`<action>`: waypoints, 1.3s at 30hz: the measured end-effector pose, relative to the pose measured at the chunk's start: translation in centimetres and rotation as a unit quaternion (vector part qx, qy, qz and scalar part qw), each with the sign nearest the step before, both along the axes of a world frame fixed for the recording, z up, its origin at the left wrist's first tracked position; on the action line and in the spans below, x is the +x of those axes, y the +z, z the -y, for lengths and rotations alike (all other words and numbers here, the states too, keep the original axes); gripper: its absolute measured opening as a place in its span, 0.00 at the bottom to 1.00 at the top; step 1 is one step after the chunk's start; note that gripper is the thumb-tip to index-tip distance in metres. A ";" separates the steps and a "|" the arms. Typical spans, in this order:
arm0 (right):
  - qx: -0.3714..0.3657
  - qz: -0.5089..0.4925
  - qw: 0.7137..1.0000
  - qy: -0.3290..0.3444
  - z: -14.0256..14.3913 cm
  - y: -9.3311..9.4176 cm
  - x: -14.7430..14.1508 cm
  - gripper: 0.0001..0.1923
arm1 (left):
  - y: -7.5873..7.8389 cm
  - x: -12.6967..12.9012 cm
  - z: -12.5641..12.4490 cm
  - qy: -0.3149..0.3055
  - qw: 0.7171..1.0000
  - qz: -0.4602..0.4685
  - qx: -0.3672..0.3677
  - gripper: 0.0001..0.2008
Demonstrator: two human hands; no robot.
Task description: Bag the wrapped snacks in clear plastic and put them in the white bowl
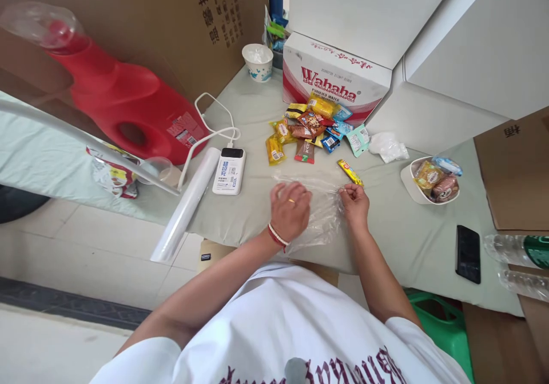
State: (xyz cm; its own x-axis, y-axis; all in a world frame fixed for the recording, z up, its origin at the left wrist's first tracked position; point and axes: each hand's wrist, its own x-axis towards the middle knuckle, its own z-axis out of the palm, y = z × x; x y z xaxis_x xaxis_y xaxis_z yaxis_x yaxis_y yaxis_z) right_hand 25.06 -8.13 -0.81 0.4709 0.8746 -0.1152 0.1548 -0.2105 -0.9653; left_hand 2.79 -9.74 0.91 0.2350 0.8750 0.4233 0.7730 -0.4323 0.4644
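Note:
A crumpled clear plastic bag (322, 218) lies spread on the cloth-covered table between my hands. My left hand (291, 210), wearing a ring and a bracelet, rests over the bag's left side with its fingers curled onto the film; the fingertips are partly hidden. At the opposite side, my right hand (355, 204) pinches the bag's edge between thumb and fingers. Just beyond those fingers is a small yellow snack packet (350, 172). Farther back sits a pile of wrapped snacks (311, 126) in several colours.
Behind the snacks stands a Wahaha carton (330, 81). A white tub (414, 187) of snacks and a black phone (468, 254) are on the right. Leftward are a power bank (229, 171) with cable, a plastic film roll (186, 207), a red jug (132, 101) and a paper cup (258, 67).

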 end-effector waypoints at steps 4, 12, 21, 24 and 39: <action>-0.012 -0.004 0.999 0.042 -0.8 0.6 1.4 0.19 | -1.4 -0.9 0.8 -0.055 0.984 -0.136 -0.105 0.27; -0.065 -0.056 0.992 0.093 -1.0 2.8 3.6 0.25 | -2.3 -4.0 -0.4 -0.051 0.960 -0.205 -0.181 0.39; 0.023 0.410 0.911 0.031 -5.7 5.8 8.4 0.10 | -2.5 -6.0 -1.1 -0.061 0.968 -0.181 -0.166 0.38; 0.080 0.505 0.833 0.213 -10.5 7.1 3.8 0.13 | -2.5 -6.1 -1.1 -0.061 0.968 -0.181 -0.162 0.38; 0.113 0.395 0.872 0.266 -16.1 8.5 -1.9 0.24 | -2.5 -6.1 -1.1 -0.056 0.968 -0.173 -0.173 0.39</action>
State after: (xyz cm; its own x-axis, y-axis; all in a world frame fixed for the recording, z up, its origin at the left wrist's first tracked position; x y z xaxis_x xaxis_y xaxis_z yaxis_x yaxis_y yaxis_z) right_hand 23.12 7.97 7.65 -0.1535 0.9516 0.2662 0.8079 0.2759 -0.5207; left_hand -3.31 -8.67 -1.59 0.4119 0.9112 -0.0121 0.8657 -0.3871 0.3173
